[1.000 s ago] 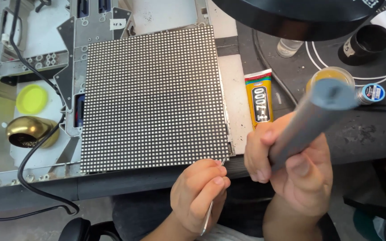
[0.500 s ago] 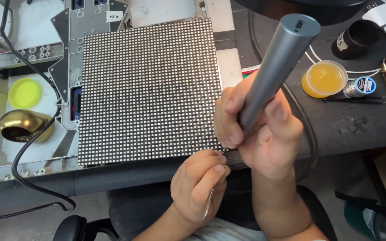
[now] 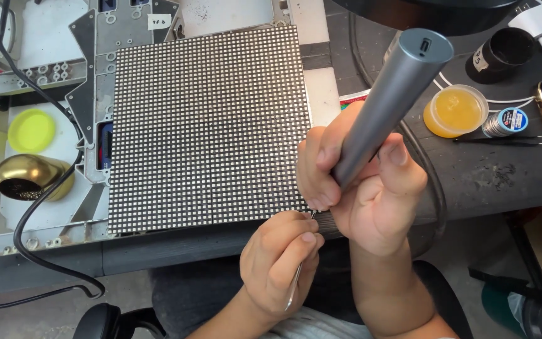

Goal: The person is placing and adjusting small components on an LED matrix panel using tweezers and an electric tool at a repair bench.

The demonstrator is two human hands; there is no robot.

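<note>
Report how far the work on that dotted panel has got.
Done: the square dotted panel lies flat in its metal frame. In hand: the right hand holds a grey cylindrical tool tip-down at the panel's lower right corner; the left hand holds thin tweezers there. Left: cannot tell.

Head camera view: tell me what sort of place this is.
Probably an electronics repair bench. A dotted LED matrix panel lies on a metal frame. The right hand holds a grey pen-shaped tool at its corner, the left hand grips tweezers, and a solder spool sits nearby.
</note>
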